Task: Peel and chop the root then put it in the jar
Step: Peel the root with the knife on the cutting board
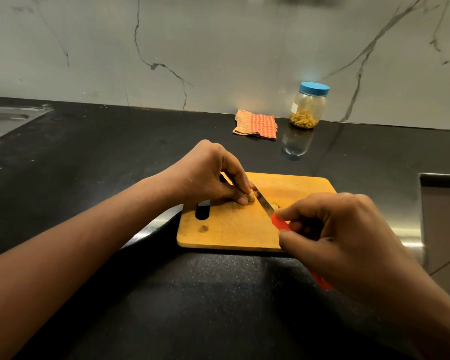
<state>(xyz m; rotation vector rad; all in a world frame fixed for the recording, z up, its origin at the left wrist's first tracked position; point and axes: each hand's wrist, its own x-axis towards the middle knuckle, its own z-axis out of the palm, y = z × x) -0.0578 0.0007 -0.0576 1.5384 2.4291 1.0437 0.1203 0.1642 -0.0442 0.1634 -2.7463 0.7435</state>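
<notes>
A wooden cutting board (234, 231) lies on the black counter. My left hand (208, 175) pinches a small tan piece of root (250, 197) against the board with fingertips and thumb. My right hand (333, 229) grips the red handle of a knife (265, 202); its blade rests on the board right beside the root. A small cut bit (205, 228) lies near the board's handle slot. A clear jar (307, 106) with a blue lid on, holding yellowish pieces at its bottom, stands at the back by the wall.
A folded orange checked cloth (256, 123) lies left of the jar. A steel sink (3, 120) sits at the far left. A steel recess (442, 203) borders the counter on the right. A marble wall rises behind.
</notes>
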